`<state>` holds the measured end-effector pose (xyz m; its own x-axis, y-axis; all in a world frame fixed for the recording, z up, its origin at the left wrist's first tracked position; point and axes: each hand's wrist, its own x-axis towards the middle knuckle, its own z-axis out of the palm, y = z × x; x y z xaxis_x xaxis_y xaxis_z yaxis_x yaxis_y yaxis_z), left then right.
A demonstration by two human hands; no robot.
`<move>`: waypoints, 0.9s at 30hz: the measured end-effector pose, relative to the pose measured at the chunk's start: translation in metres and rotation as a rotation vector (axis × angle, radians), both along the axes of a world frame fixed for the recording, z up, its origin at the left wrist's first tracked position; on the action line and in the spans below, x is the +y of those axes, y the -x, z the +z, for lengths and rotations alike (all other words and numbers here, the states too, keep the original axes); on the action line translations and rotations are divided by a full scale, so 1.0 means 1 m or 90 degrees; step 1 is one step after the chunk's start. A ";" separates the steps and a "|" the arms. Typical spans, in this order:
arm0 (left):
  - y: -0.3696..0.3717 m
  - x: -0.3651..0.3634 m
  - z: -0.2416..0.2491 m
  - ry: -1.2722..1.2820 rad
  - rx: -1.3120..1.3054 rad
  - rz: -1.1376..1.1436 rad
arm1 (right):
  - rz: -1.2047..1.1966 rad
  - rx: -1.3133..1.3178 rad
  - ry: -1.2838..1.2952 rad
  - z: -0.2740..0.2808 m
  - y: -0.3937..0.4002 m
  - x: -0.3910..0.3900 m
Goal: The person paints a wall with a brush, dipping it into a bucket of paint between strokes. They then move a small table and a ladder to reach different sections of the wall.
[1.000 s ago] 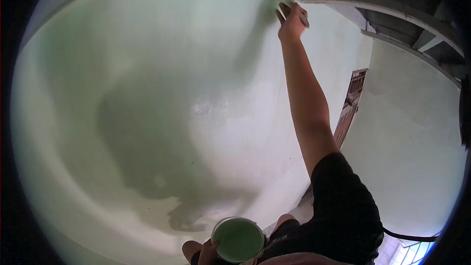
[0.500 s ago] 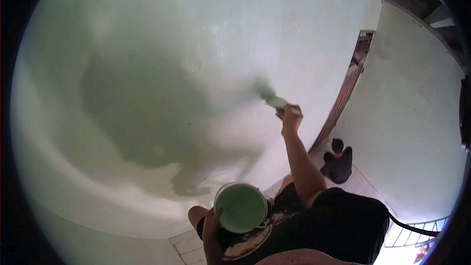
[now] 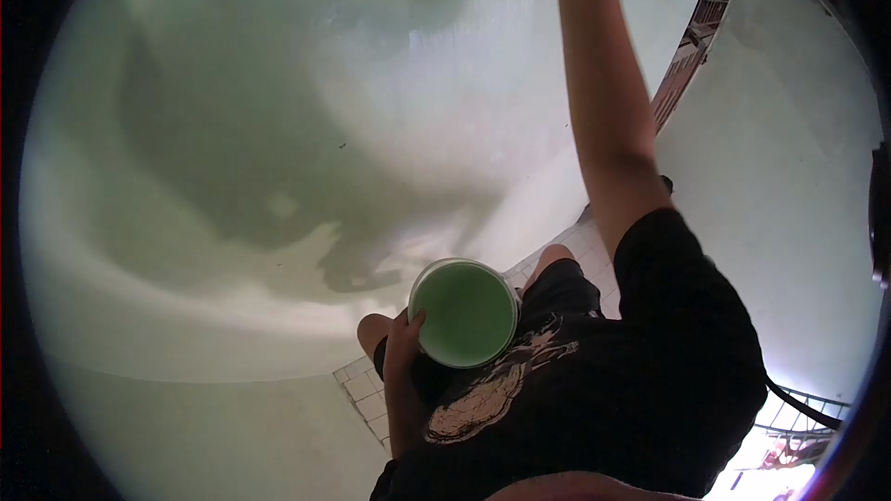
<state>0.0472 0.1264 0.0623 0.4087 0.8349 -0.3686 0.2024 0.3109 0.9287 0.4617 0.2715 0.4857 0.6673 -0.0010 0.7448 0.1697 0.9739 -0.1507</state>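
My left hand (image 3: 403, 339) grips the near-left side of a round white bucket (image 3: 447, 263), its thumb hooked over the rim. Green paint (image 3: 471, 315) lies inside the bucket, which I hold in front of my torso. My right arm (image 3: 608, 93) stretches up along the wall; the hand is cut off by the top edge, so its fingers and anything in them are hidden. The pale green wall (image 3: 445, 148) fills the left and middle, with my shadow across it and darker green areas at the top.
A wooden-framed opening (image 3: 691, 46) stands at upper right near the corner. Tiled floor (image 3: 371, 404) shows below my knees. Just past my upper arm, a dark bit of another person (image 3: 666, 184) shows. A barred, bright opening (image 3: 798, 422) is at lower right.
My right hand, earlier holding a paintbrush against the wall, has gone up out of the frame. The bucket appears higher in view, still in my left hand. My arm now mostly covers the other person.
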 end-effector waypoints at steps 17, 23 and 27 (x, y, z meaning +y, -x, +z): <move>-0.013 -0.013 0.063 -0.079 0.256 -0.075 | 0.137 0.431 0.540 -0.427 0.044 -0.153; -0.020 -0.026 0.035 -0.139 0.209 -0.038 | 0.187 0.442 0.539 -0.446 0.040 -0.185; -0.052 -0.053 0.030 -0.024 0.191 0.024 | 0.190 0.457 0.596 -0.458 0.027 -0.211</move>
<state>0.0995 0.0732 0.0924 0.2541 0.8632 -0.4362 0.4582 0.2898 0.8403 0.4343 0.0610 0.0273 0.8100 0.5633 -0.1629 -0.4532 0.4251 -0.7835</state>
